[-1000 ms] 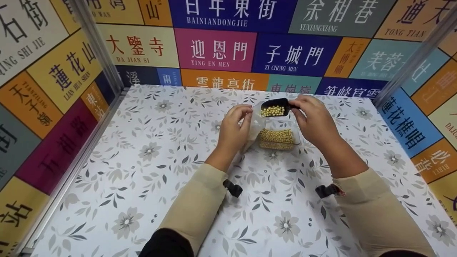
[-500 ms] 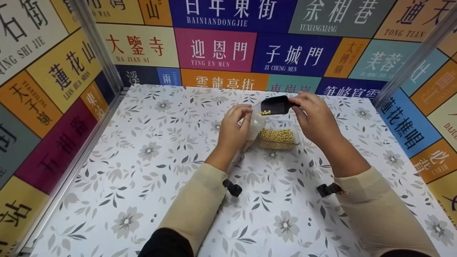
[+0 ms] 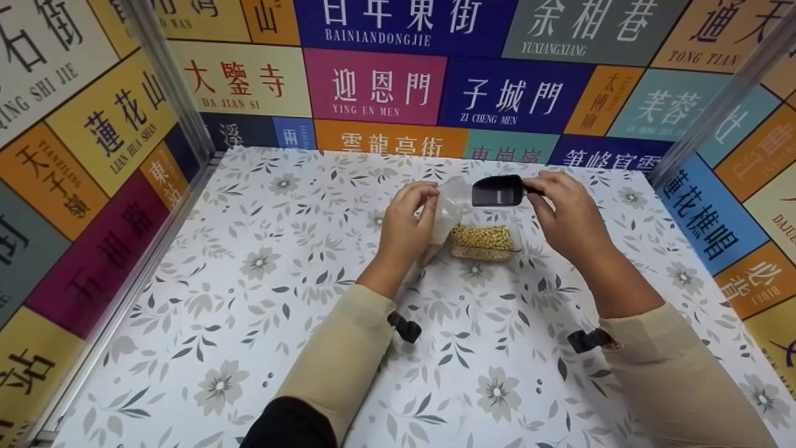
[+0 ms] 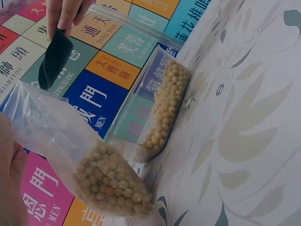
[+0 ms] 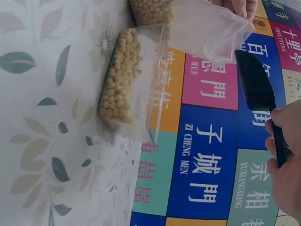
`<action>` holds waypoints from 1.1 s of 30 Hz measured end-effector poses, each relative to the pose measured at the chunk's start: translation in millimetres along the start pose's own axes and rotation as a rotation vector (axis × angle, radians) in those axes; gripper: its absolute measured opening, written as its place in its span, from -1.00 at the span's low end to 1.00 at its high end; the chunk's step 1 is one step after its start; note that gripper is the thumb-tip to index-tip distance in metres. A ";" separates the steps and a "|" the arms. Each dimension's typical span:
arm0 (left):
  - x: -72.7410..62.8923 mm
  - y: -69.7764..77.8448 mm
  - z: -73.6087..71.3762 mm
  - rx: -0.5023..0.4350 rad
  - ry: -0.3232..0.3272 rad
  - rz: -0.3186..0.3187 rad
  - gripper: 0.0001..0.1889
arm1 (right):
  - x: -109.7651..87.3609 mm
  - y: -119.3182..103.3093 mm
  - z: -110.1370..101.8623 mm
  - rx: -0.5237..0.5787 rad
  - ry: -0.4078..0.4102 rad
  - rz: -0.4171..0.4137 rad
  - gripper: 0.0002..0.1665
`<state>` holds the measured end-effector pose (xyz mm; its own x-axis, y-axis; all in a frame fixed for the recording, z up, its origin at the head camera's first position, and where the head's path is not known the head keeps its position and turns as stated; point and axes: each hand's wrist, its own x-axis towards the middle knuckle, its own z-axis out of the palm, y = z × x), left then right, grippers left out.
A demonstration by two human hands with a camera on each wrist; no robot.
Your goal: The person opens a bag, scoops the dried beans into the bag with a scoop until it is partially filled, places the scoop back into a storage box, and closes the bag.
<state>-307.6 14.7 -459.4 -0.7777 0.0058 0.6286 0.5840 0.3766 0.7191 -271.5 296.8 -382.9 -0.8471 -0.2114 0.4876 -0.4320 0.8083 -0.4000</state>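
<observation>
My left hand (image 3: 407, 218) pinches the top of a clear plastic bag (image 4: 56, 127), whose lower part holds round yellow soybeans (image 4: 110, 181). In my right hand (image 3: 569, 214) is the handle of a black scoop (image 3: 497, 191), held above and right of the bag's mouth. No beans show in the scoop's bowl in the head view. Below the scoop, a clear rectangular container (image 5: 157, 94) stands on the table, partly filled with soybeans (image 3: 482, 236). The bag stands at the container's left side, its bottom near the tabletop in the left wrist view.
A white tablecloth with grey flowers and leaves (image 3: 224, 386) covers the table. Panels with coloured street-name blocks (image 3: 373, 87) rise behind and at both sides, with metal posts (image 3: 186, 93) at the corners.
The scoop, full of soybeans a second ago, tipped over the bag's mouth and emptied. My right hand has since drawn it back to the right. The left hand stayed in place.
</observation>
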 end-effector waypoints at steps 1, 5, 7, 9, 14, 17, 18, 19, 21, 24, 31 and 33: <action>0.0 -0.1 0.0 0.002 -0.001 0.003 -0.87 | -2.5 2.3 -0.6 -0.001 -0.011 0.017 -0.63; 0.5 -0.4 -0.1 0.015 -0.009 0.014 -0.86 | -12.3 12.5 -0.1 -0.014 -0.082 0.086 -0.62; 0.4 -0.9 -0.2 0.018 -0.007 0.015 -0.86 | -16.8 17.3 1.3 -0.019 -0.122 0.112 -0.62; 0.3 -1.0 -0.4 0.020 -0.006 0.015 -0.86 | -21.1 21.5 3.1 -0.023 -0.155 0.132 -0.62; 0.0 -1.7 0.1 0.009 0.001 0.017 -0.87 | -31.5 30.1 7.2 -0.040 -0.216 0.156 -0.61; -0.3 -0.5 0.1 0.004 0.003 0.014 -0.87 | -36.1 34.6 8.7 -0.048 -0.234 0.161 -0.61; -0.5 0.0 0.0 0.003 0.004 0.012 -0.87 | -37.1 35.9 9.2 -0.050 -0.238 0.161 -0.61; -0.6 0.6 -0.2 0.005 0.005 0.010 -0.87 | -37.9 37.2 9.6 -0.053 -0.244 0.162 -0.61; -0.9 1.6 -0.7 0.005 0.005 0.006 -0.87 | -38.9 39.3 10.2 -0.056 -0.255 0.166 -0.61; -0.6 1.5 -0.6 0.004 0.008 0.005 -0.87 | -39.1 41.0 11.5 -0.062 -0.280 0.174 -0.61; 0.1 0.1 -1.2 0.020 0.008 0.016 -0.86 | -37.7 44.3 17.0 -0.080 -0.304 0.159 -0.62; 0.2 -0.3 -1.1 0.028 0.006 0.023 -0.85 | -37.1 44.6 18.5 -0.092 -0.295 0.139 -0.63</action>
<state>-307.7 13.6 -459.2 -0.7626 0.0094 0.6467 0.5952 0.4018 0.6959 -265.1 330.5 -433.2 -0.9548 -0.2346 0.1824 -0.2876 0.8841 -0.3683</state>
